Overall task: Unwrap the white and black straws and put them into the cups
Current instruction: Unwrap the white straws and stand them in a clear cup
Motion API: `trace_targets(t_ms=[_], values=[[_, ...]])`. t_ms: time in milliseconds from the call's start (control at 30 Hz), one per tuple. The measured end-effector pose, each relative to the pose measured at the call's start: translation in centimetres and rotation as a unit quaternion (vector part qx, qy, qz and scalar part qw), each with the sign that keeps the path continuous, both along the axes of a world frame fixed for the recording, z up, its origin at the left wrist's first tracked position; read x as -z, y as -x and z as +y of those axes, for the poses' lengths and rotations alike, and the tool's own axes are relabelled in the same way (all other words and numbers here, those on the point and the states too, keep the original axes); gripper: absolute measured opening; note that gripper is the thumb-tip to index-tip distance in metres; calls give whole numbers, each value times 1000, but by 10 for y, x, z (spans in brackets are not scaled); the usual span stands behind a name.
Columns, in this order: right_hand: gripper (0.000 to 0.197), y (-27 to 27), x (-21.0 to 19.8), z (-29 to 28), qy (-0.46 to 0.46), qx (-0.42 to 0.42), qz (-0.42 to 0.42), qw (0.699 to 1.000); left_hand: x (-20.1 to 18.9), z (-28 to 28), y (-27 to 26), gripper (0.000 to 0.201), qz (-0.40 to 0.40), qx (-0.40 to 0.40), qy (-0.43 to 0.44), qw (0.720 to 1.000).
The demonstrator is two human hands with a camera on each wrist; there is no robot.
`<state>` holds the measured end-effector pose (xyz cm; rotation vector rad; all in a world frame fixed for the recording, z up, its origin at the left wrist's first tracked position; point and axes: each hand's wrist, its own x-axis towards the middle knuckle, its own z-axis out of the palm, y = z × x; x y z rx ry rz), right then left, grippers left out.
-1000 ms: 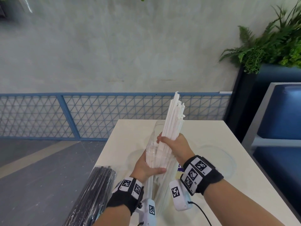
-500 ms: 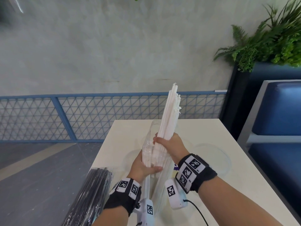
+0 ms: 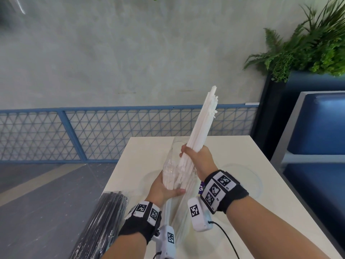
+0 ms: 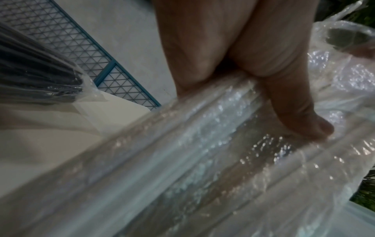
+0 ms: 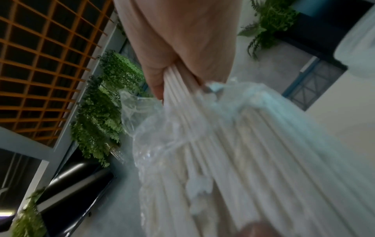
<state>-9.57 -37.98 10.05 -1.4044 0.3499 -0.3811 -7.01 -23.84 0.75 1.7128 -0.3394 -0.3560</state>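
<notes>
**Both hands on the white straws, half out of the wrap**

My right hand (image 3: 198,159) is closed around the white straws (image 3: 203,120), fingers curled over the bundle at about its middle, above the mouth of the wrap (image 3: 172,165). From the right wrist view I see the fingers (image 5: 156,80) clamped on the straws where they leave the crumpled plastic. My left hand (image 3: 164,187) grips the wrap lower down, with the thumb (image 4: 300,121) pressed across the clear film and the straws' lower ends inside it; the other fingers go round the far side and I can't see them.

The straws lean up and to the right, over the table (image 3: 261,184). Their upper half is bare and reaches up in front of the blue mesh fence (image 3: 74,131); their lower half sits in the wrap between my two hands. The wrap's empty top stands open just left of my right hand.

The black straws (image 3: 104,221) lie in their own clear wrap at the table's left edge, near my left forearm, apart from both hands.

On the table beyond my right wrist I make out a faint clear round rim (image 3: 248,176), possibly a cup; I can't tell for sure.

Ferns (image 3: 302,53) hang over a dark planter at the right, with a blue seat (image 3: 321,128) below them.
</notes>
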Motion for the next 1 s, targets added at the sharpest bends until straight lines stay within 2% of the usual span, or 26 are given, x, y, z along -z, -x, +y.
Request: trace_targets(t_ms=[100,167,267,400,467,533,600,667,833,933,1000], values=[[6,-1,-11,-7,-12,19,-13,1000,-1,-2,0,77,2,-7,-11,1000],[10,-2,-17,-12,-45,25,-26,998,-2,-2,0,78,-3,-10,-11,1000],[5,-3,-19,-19,-69,32,-36,996,-3,-3,1,87,-9,-10,-12,1000],[8,-2,-18,-26,-85,45,-46,994,-3,-6,1,73,-12,-11,-13,1000],[10,-1,-14,-26,-71,33,-30,996,-3,-7,2,69,-9,-15,-4,1000],[4,1,-8,-22,-41,0,2,999,-4,-9,4,67,-7,-15,10,1000],[4,4,-5,-16,-34,-15,12,999,-5,-10,3,71,-8,-19,9,1000],[7,5,-9,-18,-53,14,-6,999,-6,-11,1,71,-8,-25,-1,1000],[7,5,-31,-48,-111,129,-20,985,-10,-12,-1,58,2,-63,-13,998],[13,8,-36,-70,-96,155,-14,983,-12,-12,-1,57,6,-77,-14,997],[10,10,-37,-81,-69,168,-10,983,-13,-13,-1,55,6,-76,-12,997]])
